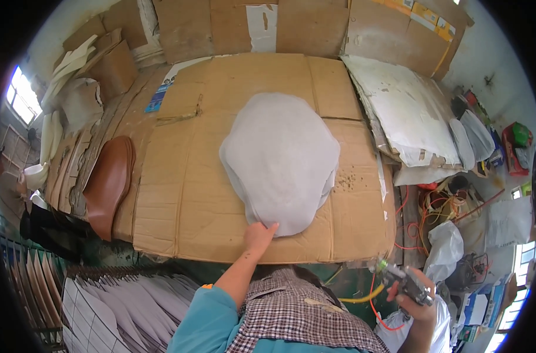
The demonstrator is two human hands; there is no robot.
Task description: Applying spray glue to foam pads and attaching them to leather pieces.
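Cardboard-covered table [179, 194] (cluttered workshop) bears white sheets [279, 159].

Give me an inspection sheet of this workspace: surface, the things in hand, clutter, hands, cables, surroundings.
Surface: cardboard-covered table, creased, with a few crumbs near its right edge.
Job's things: pale grey oval sheets, stacked, lying flat mid-table; spray gun off the table's right corner.
Clutter: brown leather piece on the left edge; white board on the right.
Hands: left hand touches the sheets' near edge; right hand grips the spray gun.
Cables: yellow hose at the gun; orange wires tangled to the right.
Surroundings: cardboard sheets against the wall; white cut pieces stacked lower left.
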